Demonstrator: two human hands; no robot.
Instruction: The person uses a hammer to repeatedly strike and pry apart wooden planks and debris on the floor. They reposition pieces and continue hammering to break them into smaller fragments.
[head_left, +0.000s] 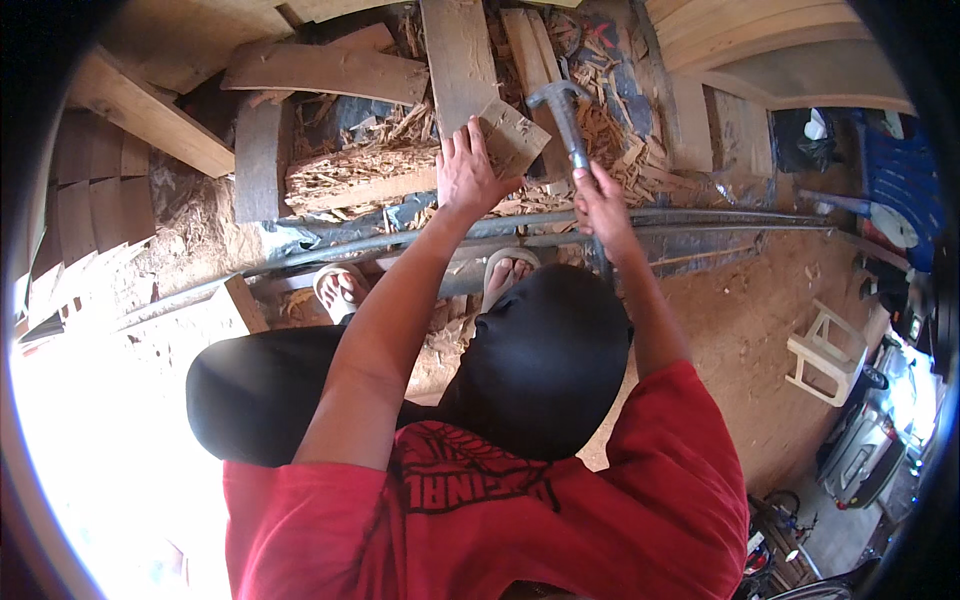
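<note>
My right hand (602, 206) is closed around the handle of a claw hammer (570, 120), whose metal head points away from me, above wood splinters. With its fingers spread, my left hand (469, 169) rests on a wooden board (461, 60) and against the edge of a short wood block (514, 139). That block lies tilted across the end of the board. To the left of my left hand is a rough, splintered piece of timber (360, 176). Whether my left fingers grip the block is hard to tell.
Two long metal pipes (675, 217) run crosswise just beyond my sandalled feet. Loose planks (322, 71) and splinters (615, 127) lie around the boards. A plastic stool (825, 352) stands on the dirt floor at right, with a parked car (862, 450) farther off.
</note>
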